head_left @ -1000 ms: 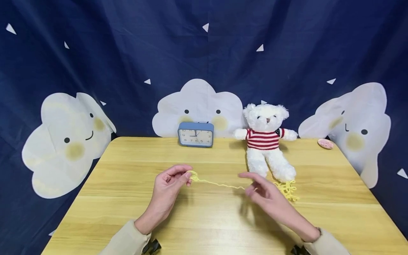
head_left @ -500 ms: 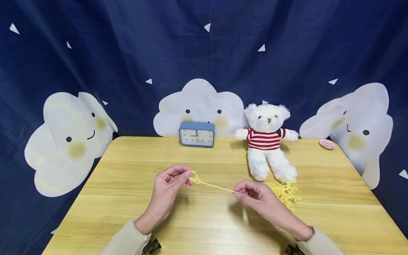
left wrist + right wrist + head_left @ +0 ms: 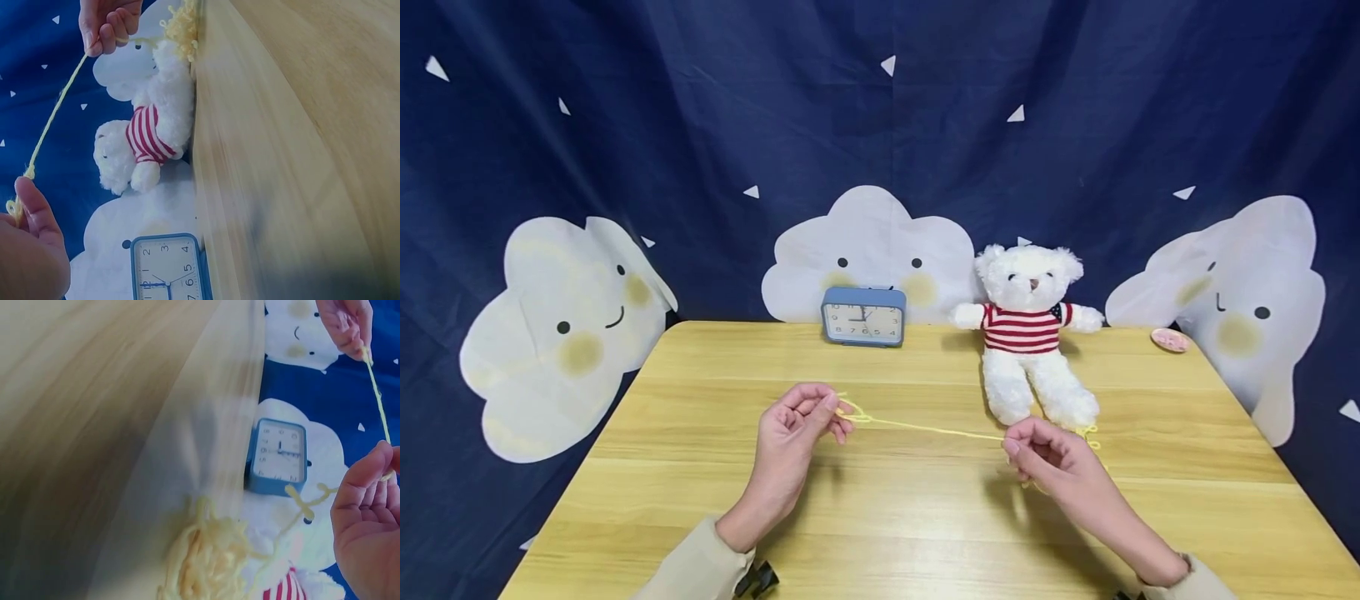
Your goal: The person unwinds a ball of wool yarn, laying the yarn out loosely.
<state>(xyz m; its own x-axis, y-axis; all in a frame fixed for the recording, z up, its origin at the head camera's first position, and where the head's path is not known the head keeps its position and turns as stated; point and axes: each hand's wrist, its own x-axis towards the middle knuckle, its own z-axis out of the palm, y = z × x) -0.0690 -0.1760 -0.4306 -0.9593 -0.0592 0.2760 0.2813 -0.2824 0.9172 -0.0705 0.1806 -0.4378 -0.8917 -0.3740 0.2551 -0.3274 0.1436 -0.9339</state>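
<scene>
Yellow yarn (image 3: 932, 429) runs taut between the two hands above the table. The left hand (image 3: 793, 433) pinches a small looped bunch of it between thumb and forefinger. In the left wrist view, a knot-like thickening of the yarn (image 3: 29, 170) sits just past the left thumb. The right hand (image 3: 1067, 467) pinches the strand with thumb and fingertips. From there the yarn trails to a loose pile of yarn (image 3: 209, 556), mostly hidden behind the right hand in the head view.
A white teddy bear (image 3: 1022, 329) in a striped sweater sits behind the right hand. A blue alarm clock (image 3: 863, 317) stands at the back of the wooden table (image 3: 715, 358). A small pink oval item (image 3: 1170, 340) lies at the back right. A dark blue cloud-print curtain (image 3: 700, 125) hangs behind.
The right hand first moved left and took hold of the yarn, then drew right, pulling the strand longer and straighter. The left hand rose slightly and kept its pinch.
</scene>
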